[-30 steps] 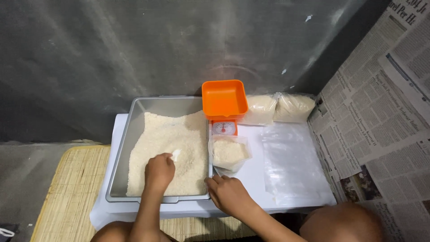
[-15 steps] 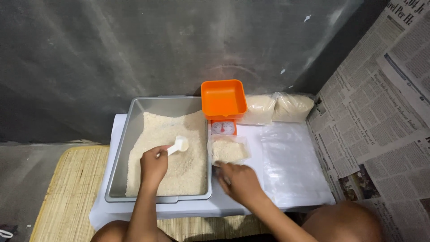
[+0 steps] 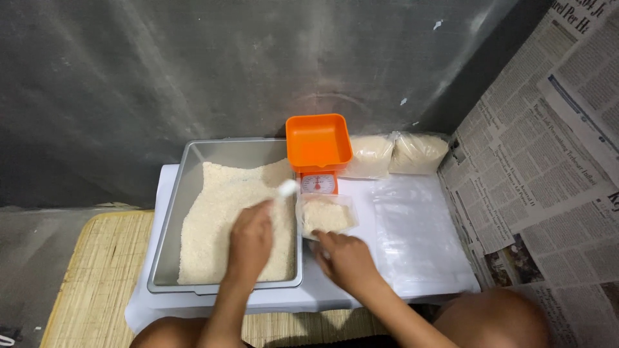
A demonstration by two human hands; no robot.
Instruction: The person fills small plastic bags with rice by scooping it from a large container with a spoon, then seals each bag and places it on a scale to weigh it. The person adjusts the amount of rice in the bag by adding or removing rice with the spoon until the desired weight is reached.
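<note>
My left hand grips a small white scoop and holds it over the right side of a metal tray full of pale grain. The scoop's head points toward a clear plastic bag partly filled with the same grain. That bag lies just right of the tray, in front of an orange kitchen scale. My right hand holds the bag's near edge.
Two filled bags of grain lie behind the scale against the grey wall. A stack of flat clear bags covers the right of the white table. Newspaper lines the right side. A woven mat lies at the left.
My left hand has lifted the scoop out of the grain and carried it right, toward the bag. My right hand has moved up and taken hold of the bag's near edge.
</note>
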